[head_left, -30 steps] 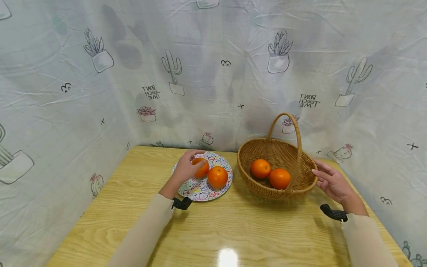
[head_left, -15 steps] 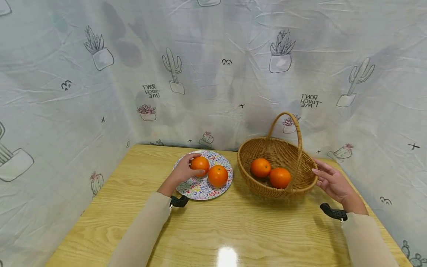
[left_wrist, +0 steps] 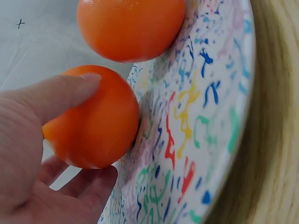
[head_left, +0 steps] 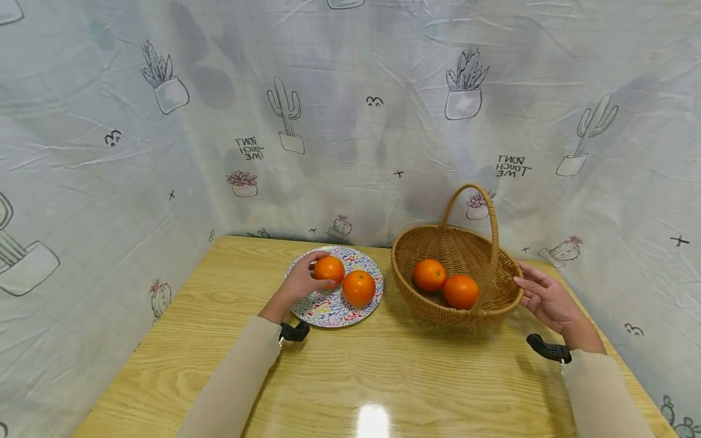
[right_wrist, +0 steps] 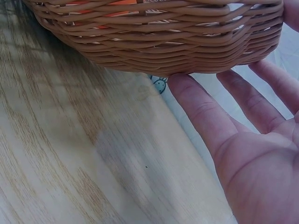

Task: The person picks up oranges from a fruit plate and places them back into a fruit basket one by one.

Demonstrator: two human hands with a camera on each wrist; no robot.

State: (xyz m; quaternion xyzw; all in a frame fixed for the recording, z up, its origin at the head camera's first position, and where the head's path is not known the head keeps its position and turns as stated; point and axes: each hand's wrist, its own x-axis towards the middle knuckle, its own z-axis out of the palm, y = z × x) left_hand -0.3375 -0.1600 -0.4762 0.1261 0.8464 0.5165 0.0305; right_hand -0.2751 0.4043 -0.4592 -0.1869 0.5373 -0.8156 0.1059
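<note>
On the patterned plate (head_left: pixel 328 316) lie two oranges. My left hand (head_left: pixel 300 281) grips the left orange (head_left: pixel 330 271), with the thumb on one side and the fingers on the other. The second orange (head_left: pixel 359 288) sits just right of it, also seen above the gripped orange (left_wrist: pixel 107 135) in the left wrist view. A wicker basket (head_left: pixel 427 307) stands to the right of the plate and holds two more oranges (head_left: pixel 461 292). My right hand (head_left: pixel 549 304) touches the basket's right side with extended fingertips; in the right wrist view its fingers (right_wrist: pixel 203 109) meet the woven wall.
The wooden table (head_left: pixel 328 377) ends close behind the plate and basket at a printed cloth backdrop (head_left: pixel 328 134). An arched handle (head_left: pixel 493 234) rises over the basket. The table's right edge runs beside my right hand.
My left hand has come down and back slightly, with its thumb lower on the left orange. Both plate oranges keep their places. The right hand and basket stay still.
</note>
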